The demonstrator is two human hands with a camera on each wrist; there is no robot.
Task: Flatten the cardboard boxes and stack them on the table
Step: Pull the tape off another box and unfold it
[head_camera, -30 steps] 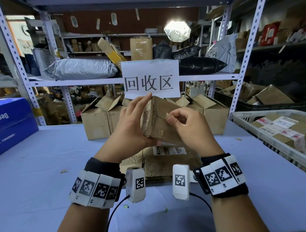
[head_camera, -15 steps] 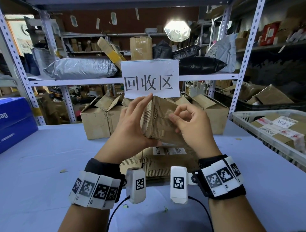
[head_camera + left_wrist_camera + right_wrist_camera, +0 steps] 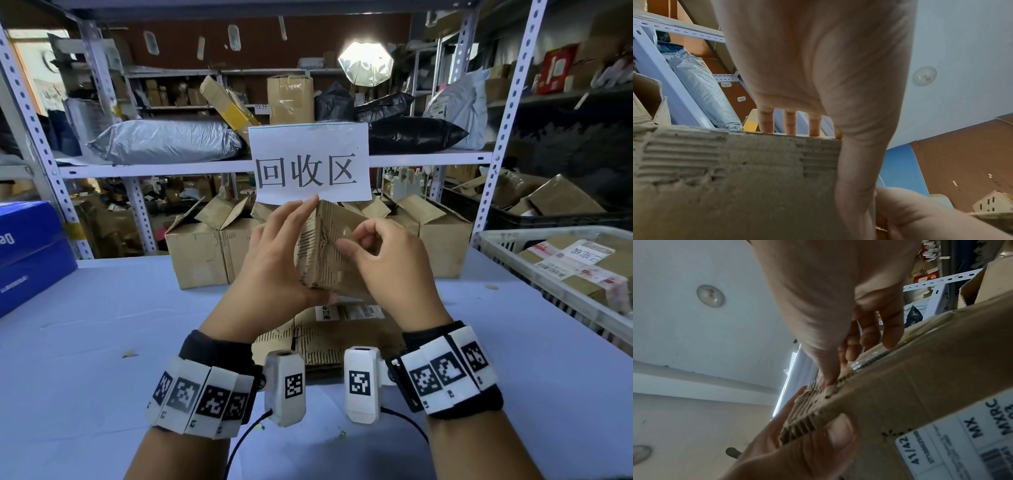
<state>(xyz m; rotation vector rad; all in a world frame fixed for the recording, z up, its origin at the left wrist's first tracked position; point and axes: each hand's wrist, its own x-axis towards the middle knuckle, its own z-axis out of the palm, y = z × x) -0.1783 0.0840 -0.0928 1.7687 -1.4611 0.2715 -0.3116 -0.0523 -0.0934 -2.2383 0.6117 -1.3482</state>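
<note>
Both hands still hold box [image 3: 325, 250]; right hand [image 3: 387, 267] fingers now curled, pinching tape.

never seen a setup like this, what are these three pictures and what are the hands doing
No machine here: a person wears three cameras, one on the head, one on each wrist. The head view looks down at both hands over a pale blue table. The left hand grips a small worn brown cardboard box in the air; the right hand picks at the clear tape on its seam. Below lies a flattened brown cardboard stack. The wrist views show the same box close up from underneath, with the ceiling behind.
</note>
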